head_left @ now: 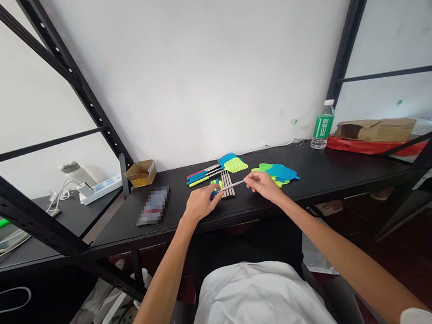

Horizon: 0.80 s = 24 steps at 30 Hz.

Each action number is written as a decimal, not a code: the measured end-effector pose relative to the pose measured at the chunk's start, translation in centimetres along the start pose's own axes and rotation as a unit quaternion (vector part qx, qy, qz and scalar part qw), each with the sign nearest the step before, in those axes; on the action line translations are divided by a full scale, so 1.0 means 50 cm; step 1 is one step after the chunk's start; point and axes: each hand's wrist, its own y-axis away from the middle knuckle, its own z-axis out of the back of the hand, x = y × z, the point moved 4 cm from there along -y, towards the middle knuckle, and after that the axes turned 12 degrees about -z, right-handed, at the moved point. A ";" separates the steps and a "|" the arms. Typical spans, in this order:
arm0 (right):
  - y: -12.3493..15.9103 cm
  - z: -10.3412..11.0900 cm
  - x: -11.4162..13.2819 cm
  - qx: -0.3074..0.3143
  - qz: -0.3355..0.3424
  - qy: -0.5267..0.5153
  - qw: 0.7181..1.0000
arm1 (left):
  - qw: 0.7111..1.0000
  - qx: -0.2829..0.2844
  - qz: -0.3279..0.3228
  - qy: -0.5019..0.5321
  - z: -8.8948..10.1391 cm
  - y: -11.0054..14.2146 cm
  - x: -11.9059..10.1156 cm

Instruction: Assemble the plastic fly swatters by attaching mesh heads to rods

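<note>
My left hand [201,202] pinches the near end of a thin metal rod [232,185], where a bit of blue handle shows at the fingers. The rod's far end is pinched in my right hand [264,184], so it spans level between both hands. Under it on the table lie several grey metal rods [227,178] side by side, with short yellow and blue handles partly hidden by my left hand. Loose green and blue fly swatter heads [280,171] lie just beyond my right hand. Behind the rods is a pile of whole fly swatters [235,165] with yellow, blue and red parts.
A small open cardboard box [141,173] and a blurred phone-like object [153,206] are at the left of the black table [183,216]. At the back right stand a water bottle [323,126] and a brown package [376,130] on red plastic. Black shelf posts frame both sides.
</note>
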 end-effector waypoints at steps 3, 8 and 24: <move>0.003 0.000 0.003 0.002 0.005 0.007 1.000 | 1.000 -0.001 -0.003 0.000 0.000 0.000 0.000; 0.003 -0.002 0.003 0.006 0.010 0.008 1.000 | 1.000 0.007 -0.007 -0.001 -0.001 -0.001 -0.001; 0.005 -0.005 0.011 0.018 -0.004 -0.029 0.999 | 1.000 0.014 0.000 -0.006 0.002 -0.001 -0.002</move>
